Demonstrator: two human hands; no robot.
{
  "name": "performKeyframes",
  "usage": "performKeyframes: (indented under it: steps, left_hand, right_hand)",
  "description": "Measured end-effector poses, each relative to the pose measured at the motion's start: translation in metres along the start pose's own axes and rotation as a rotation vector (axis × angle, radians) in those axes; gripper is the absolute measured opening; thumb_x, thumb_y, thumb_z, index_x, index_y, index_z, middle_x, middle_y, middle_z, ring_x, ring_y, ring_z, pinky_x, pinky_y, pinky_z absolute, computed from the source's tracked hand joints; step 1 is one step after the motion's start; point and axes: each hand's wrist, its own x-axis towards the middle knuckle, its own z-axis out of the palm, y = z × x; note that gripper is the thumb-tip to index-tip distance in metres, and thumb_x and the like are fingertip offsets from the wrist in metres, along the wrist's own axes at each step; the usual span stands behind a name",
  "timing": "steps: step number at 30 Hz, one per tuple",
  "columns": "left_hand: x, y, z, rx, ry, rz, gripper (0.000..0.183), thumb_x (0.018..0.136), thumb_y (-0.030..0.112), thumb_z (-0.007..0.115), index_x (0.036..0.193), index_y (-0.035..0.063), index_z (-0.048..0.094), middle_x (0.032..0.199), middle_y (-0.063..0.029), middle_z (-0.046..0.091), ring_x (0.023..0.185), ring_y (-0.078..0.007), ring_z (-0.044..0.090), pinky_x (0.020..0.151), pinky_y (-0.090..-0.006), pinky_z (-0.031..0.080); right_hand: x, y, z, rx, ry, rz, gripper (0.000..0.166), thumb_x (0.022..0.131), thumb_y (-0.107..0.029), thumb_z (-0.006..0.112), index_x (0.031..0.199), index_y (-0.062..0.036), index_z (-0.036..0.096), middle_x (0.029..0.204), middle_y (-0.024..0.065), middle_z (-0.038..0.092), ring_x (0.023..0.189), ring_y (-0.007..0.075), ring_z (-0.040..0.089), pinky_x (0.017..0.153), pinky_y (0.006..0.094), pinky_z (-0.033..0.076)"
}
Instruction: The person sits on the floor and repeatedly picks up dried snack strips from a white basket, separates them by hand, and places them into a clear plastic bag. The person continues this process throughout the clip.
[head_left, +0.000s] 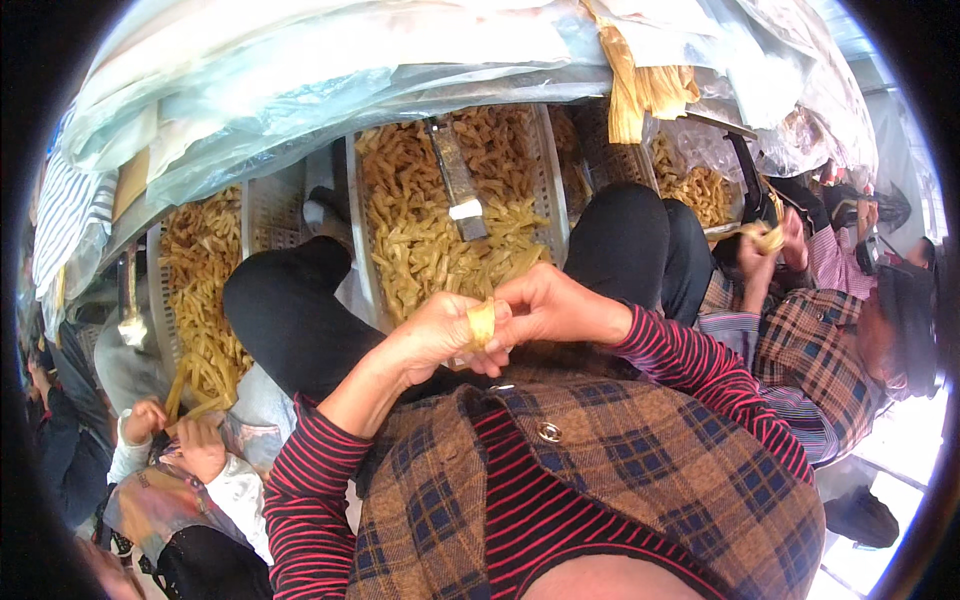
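Observation:
Above my lap, my left hand (442, 330) has a short yellow-green plant strip (481, 324) wrapped around or folded over its fingertips. My right hand (544, 307) meets it there, with thumb and fingers pinched at the strip's right edge. Just beyond both hands stands a pale plastic crate (362, 232) between my knees. It is filled with folded strips (450, 266), yellow-green at the near end and browner at the far end. A flat dark bar with a white band (466, 206) reaches over them from the table's edge.
Clear plastic sheeting (300, 82) covers the table in front, with dried yellow strips (626, 90) hanging over its edge. Another filled crate (159, 277) stands at left, beside a co-worker's hands (199, 442). At right, a co-worker's hands (761, 255) hold a strip near a further crate (724, 225).

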Motion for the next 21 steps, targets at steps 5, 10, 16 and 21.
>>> performKeyframes:
  steps: [5, 10, 16, 21]
  left_hand:
    - [0.004, -0.019, -0.012, 0.026, -0.065, 0.058, 0.036, 0.083, 0.034, 0.068, 0.087, -0.0013, 0.065, 0.073, -0.0093, 0.066, 0.058, -0.0142, 0.063, 0.054, -0.0237, 0.051]
    - [-0.022, -0.006, -0.023, 0.242, 0.243, 0.126, 0.023, 0.087, 0.022, 0.063, 0.082, -0.0002, 0.065, 0.060, -0.0012, 0.058, 0.052, -0.0082, 0.052, 0.050, -0.0214, 0.042]
    - [-0.021, -0.005, -0.001, 0.338, 0.351, 0.210, 0.019, 0.089, 0.017, 0.062, 0.081, 0.0001, 0.065, 0.060, 0.0009, 0.057, 0.052, -0.0057, 0.049, 0.048, -0.0203, 0.038]
    - [-0.027, -0.012, -0.014, 0.465, 0.296, 0.173, 0.017, 0.086, 0.016, 0.063, 0.083, -0.0006, 0.067, 0.062, 0.0015, 0.057, 0.055, -0.0043, 0.048, 0.048, -0.0211, 0.037]
  right_hand:
    - [-0.002, -0.009, 0.002, -0.487, 0.040, -0.091, 0.029, 0.074, -0.026, 0.077, 0.073, -0.0027, 0.061, 0.063, 0.0118, 0.061, 0.056, 0.0148, 0.060, 0.053, 0.0291, 0.047]
    - [-0.022, 0.001, -0.041, -0.372, 0.222, 0.095, 0.028, 0.087, -0.026, 0.064, 0.078, 0.0003, 0.062, 0.066, 0.0115, 0.060, 0.059, 0.0135, 0.058, 0.054, 0.0302, 0.046]
    - [-0.002, -0.005, -0.008, -0.302, -0.093, 0.036, 0.033, 0.088, -0.033, 0.060, 0.093, -0.0006, 0.060, 0.074, 0.0176, 0.062, 0.066, 0.0250, 0.063, 0.060, 0.0364, 0.048]
    - [-0.013, 0.006, 0.001, -0.747, -0.044, -0.167, 0.020, 0.088, -0.023, 0.056, 0.079, -0.0056, 0.053, 0.063, 0.0147, 0.054, 0.057, 0.0351, 0.056, 0.052, 0.0432, 0.044]
